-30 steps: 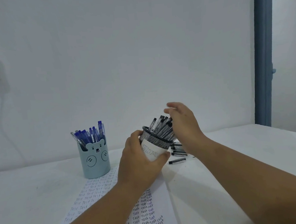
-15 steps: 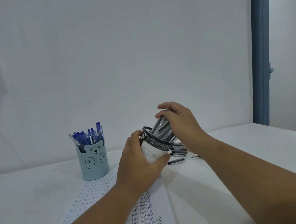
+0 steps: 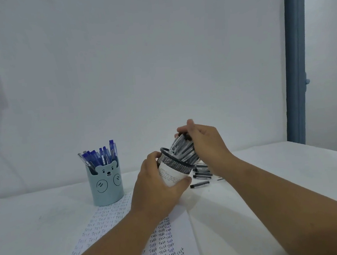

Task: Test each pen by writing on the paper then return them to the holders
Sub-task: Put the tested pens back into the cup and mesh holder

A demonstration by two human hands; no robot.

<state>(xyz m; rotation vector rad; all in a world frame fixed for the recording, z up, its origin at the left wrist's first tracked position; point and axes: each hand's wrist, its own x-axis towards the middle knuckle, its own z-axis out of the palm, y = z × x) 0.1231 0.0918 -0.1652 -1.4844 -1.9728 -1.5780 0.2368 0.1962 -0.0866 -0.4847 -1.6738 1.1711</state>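
At the far left of the tabletop [image 3: 38,218] stands the bear holder [image 3: 105,184], upright and full of blue pens [image 3: 100,155], with its base touching the far end of the paper [image 3: 171,246]. The paper runs from there toward the near edge and is covered with rows of the word "Test", so it seems that much of the testing is already done. To the right of the bear holder, the left hand [image 3: 157,188] is wrapped around the lower part of the mesh holder [image 3: 175,163], thumb on the near side and fingers around the back, and it holds this holder tilted to the right over the paper. In the mesh holder is a bundle of black pens [image 3: 183,149], leaning out to the right. The right hand [image 3: 204,142] is closed over the tops of this bundle, fingers curled around several pens at once; I cannot tell how many it grips. Just right of the holder, some loose pens [image 3: 202,176] lie on the tabletop, partly hidden behind the right wrist. I think the step is to gather the black pens into the mesh holder. To do it well, the left hand should keep a firm grip while the holder is tilted, and the right hand should push the bundle down evenly, so that no pen slides out. After this the holder should be set upright before the loose pens are picked up.
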